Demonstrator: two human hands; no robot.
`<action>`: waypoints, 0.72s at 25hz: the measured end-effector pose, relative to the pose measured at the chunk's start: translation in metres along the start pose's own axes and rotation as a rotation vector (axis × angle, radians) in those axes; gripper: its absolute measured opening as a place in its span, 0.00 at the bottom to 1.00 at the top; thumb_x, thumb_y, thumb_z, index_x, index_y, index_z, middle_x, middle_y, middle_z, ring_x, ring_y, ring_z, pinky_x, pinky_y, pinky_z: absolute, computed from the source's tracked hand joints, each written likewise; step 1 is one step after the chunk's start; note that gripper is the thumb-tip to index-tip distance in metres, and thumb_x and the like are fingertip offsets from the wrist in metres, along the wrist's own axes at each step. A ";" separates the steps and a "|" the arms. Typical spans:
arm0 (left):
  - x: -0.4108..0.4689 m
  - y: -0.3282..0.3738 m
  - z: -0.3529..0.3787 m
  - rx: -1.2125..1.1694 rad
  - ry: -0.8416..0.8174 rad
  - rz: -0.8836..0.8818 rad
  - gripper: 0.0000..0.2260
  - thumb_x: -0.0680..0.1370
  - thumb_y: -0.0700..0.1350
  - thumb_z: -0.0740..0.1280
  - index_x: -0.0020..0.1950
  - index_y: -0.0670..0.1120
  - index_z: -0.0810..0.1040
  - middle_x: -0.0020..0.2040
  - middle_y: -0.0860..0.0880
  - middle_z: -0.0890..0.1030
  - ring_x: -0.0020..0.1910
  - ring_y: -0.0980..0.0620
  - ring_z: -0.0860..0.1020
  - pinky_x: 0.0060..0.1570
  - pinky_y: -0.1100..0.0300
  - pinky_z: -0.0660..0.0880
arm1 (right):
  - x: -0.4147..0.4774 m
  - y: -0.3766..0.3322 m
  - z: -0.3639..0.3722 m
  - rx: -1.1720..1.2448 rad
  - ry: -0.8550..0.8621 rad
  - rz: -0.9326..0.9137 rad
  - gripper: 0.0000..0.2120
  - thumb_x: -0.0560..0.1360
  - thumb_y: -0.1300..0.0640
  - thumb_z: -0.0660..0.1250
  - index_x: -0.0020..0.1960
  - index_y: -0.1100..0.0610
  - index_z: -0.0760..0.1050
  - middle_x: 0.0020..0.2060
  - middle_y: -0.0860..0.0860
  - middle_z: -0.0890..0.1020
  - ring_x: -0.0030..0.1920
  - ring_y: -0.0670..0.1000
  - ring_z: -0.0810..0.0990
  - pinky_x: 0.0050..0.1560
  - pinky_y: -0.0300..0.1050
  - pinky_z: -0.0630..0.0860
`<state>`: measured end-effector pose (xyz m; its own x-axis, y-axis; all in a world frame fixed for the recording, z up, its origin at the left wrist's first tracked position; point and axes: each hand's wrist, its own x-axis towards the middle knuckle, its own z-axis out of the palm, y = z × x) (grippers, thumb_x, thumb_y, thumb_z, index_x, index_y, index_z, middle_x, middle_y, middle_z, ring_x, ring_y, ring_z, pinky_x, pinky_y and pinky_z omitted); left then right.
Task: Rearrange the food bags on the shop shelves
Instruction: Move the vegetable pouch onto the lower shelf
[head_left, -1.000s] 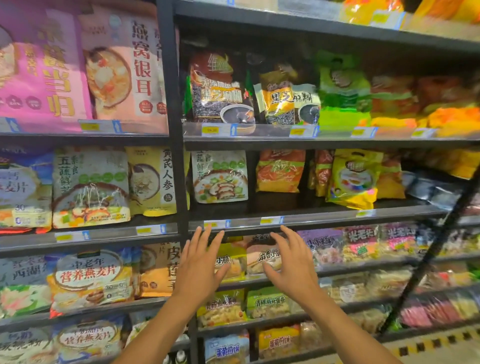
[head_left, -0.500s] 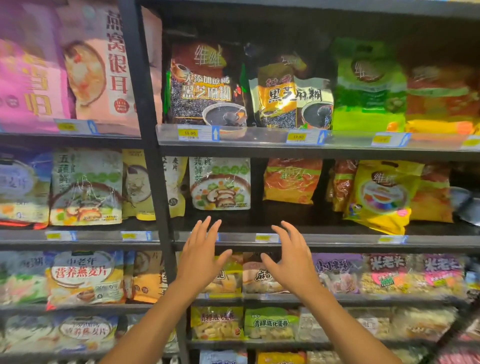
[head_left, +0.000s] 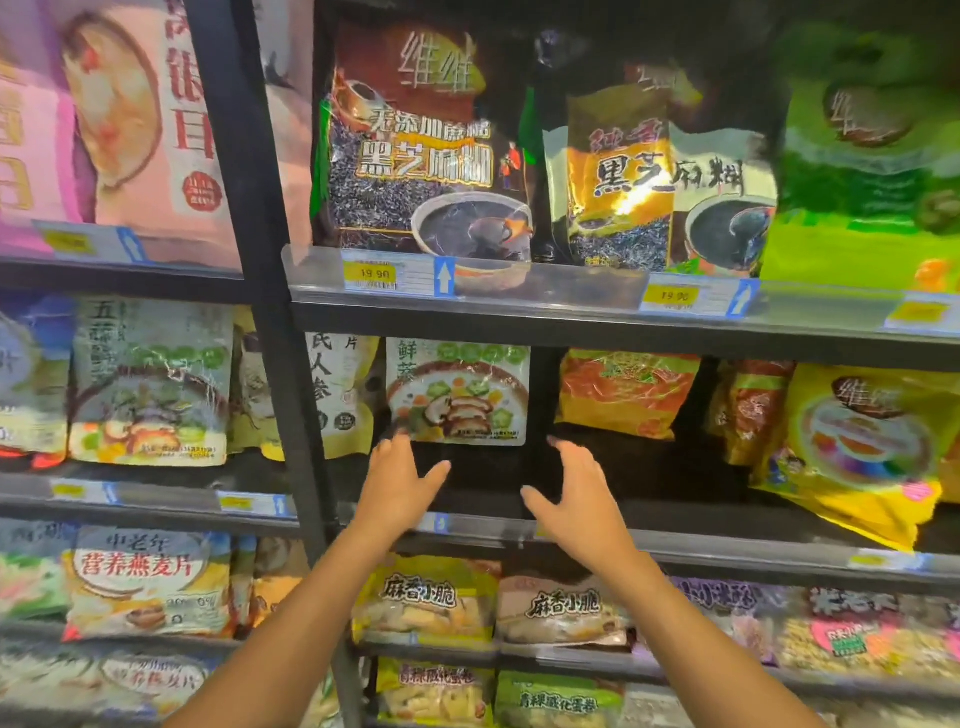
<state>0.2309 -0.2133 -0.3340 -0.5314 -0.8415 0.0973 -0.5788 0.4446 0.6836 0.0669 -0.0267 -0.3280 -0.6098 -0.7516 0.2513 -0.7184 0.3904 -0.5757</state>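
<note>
The left hand (head_left: 400, 486) had its fingers (head_left: 388, 451) spread and held nothing, the tips close under the lower left corner of the mushroom soup bag (head_left: 460, 395). The right hand (head_left: 584, 493) was spread and free too, below the bag's right corner. The bag stood upright on the middle shelf (head_left: 727, 545), beside an orange bag (head_left: 628, 389).

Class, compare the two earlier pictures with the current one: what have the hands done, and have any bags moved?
Both the left hand and right hand rose and reached toward the mushroom bag, open, and are now just below it. Nothing was gripped or let go. That bag and the other bags stayed put.
</note>
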 end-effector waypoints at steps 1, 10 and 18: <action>0.013 0.000 0.001 -0.024 -0.017 -0.047 0.22 0.80 0.57 0.70 0.59 0.38 0.73 0.47 0.42 0.78 0.51 0.41 0.79 0.46 0.49 0.75 | 0.014 0.003 0.004 0.013 -0.022 0.033 0.36 0.78 0.45 0.70 0.80 0.53 0.60 0.71 0.53 0.72 0.73 0.55 0.69 0.68 0.50 0.71; 0.081 -0.023 0.009 -0.156 -0.050 -0.137 0.41 0.78 0.49 0.75 0.84 0.43 0.55 0.80 0.41 0.66 0.77 0.40 0.67 0.74 0.49 0.68 | 0.129 0.027 0.058 0.236 -0.123 0.304 0.37 0.78 0.54 0.72 0.81 0.56 0.58 0.75 0.56 0.71 0.74 0.59 0.72 0.72 0.52 0.69; 0.096 -0.043 0.020 -0.301 -0.035 -0.254 0.40 0.79 0.46 0.73 0.84 0.43 0.54 0.81 0.42 0.65 0.78 0.41 0.66 0.70 0.54 0.67 | 0.155 0.041 0.078 0.244 -0.029 0.267 0.18 0.83 0.56 0.64 0.71 0.57 0.71 0.65 0.57 0.80 0.64 0.59 0.80 0.54 0.46 0.74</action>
<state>0.1923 -0.3073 -0.3683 -0.4183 -0.8998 -0.1237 -0.4901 0.1090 0.8648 -0.0311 -0.1684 -0.3731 -0.7527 -0.6567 0.0467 -0.4322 0.4395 -0.7874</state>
